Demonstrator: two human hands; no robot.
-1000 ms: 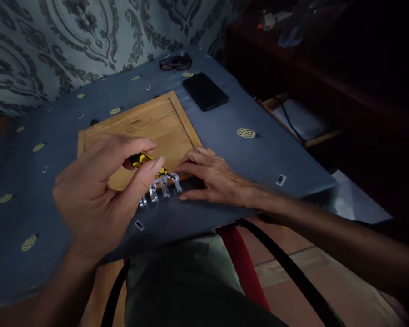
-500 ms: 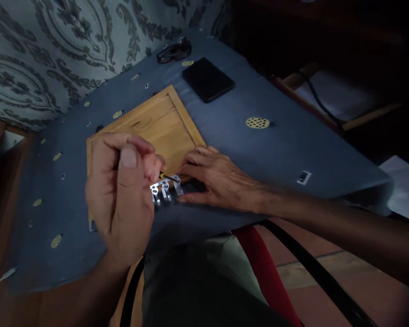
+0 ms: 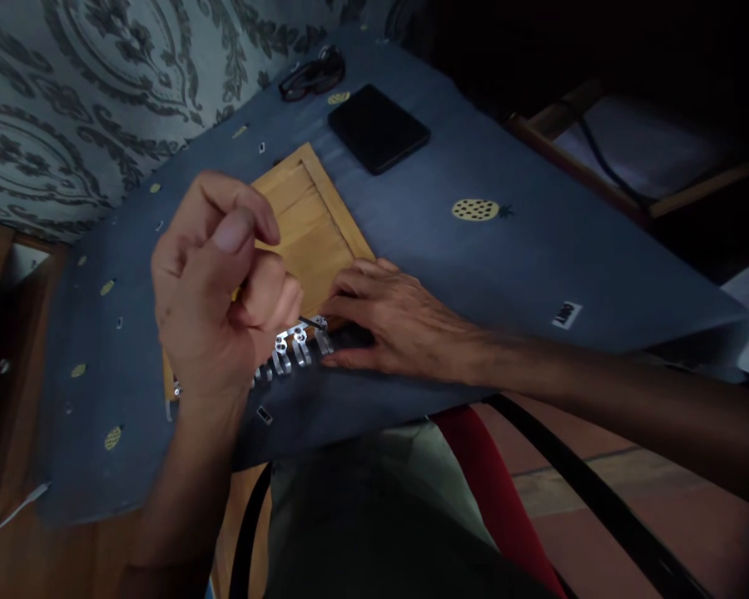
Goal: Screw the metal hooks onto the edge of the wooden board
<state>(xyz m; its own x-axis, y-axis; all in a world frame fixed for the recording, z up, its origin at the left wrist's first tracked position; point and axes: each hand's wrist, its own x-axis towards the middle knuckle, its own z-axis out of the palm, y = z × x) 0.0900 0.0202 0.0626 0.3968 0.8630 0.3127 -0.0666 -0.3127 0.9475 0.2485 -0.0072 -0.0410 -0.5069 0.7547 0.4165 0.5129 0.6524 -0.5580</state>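
Observation:
My left hand (image 3: 218, 283) is closed around a screwdriver, whose handle is mostly covered by the fingers. The thin dark shaft (image 3: 310, 322) slants down to the right, its end at a metal hook rail (image 3: 298, 334). The rail lies along the near edge of a framed wooden board (image 3: 315, 225), with several curved silver hooks pointing toward me. My right hand (image 3: 399, 320) grips the rail's right end against the board, fingers on top and thumb below. Part of the rail is hidden behind my left hand and wrist.
A blue tablecloth (image 3: 518, 283) with pineapple prints covers the table. Behind the board are a black tablet-like device (image 3: 379, 129) and dark-framed glasses (image 3: 314, 75). A patterned wall or curtain (image 3: 125, 75) stands at the far left. A white cable (image 3: 22, 502) ends near the left corner.
My left hand has turned and risen slightly around the screwdriver, covering more of its handle. My right hand stays on the rail. The whole view has shifted a little.

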